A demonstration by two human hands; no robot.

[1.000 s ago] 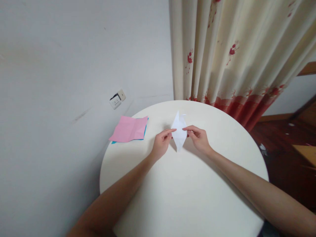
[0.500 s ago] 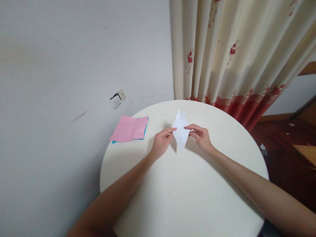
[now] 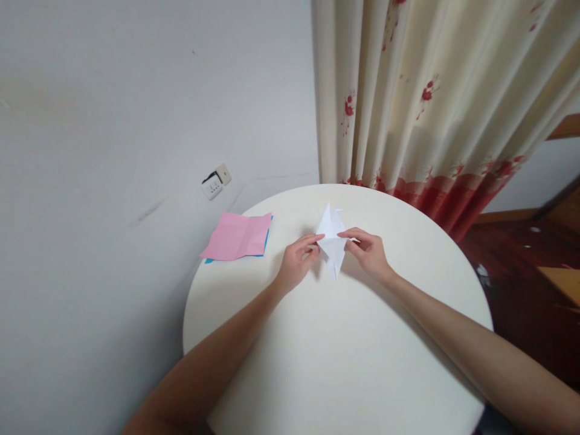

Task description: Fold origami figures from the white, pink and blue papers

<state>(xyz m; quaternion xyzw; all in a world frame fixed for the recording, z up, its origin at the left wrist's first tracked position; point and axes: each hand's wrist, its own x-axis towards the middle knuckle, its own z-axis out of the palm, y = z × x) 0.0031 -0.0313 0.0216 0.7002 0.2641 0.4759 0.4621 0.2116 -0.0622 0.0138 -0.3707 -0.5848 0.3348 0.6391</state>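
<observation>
A piece of folded white paper (image 3: 333,244), shaped like a diamond with pointed ends, is held just over the round table. My left hand (image 3: 299,258) pinches its left corner between thumb and fingers. On the opposite corner, my right hand (image 3: 366,248) grips the paper the same way, forefinger lying on top. A crease crosses the middle, and the lower point shows narrow folded layers. Near the upper point a small white tip sticks out to the right; I cannot tell whether it belongs to the same paper.
On the white round table (image 3: 344,344), pink paper (image 3: 240,235) with creases lies over blue paper (image 3: 268,237) at the left edge. A wall with a socket (image 3: 212,187) stands to the left. Behind the table hangs a cream and red curtain (image 3: 408,121).
The white paper's lower half has changed from a smooth face to one bent at the middle, with folded layers showing at the lower point. Both hands stay nearly in place.
</observation>
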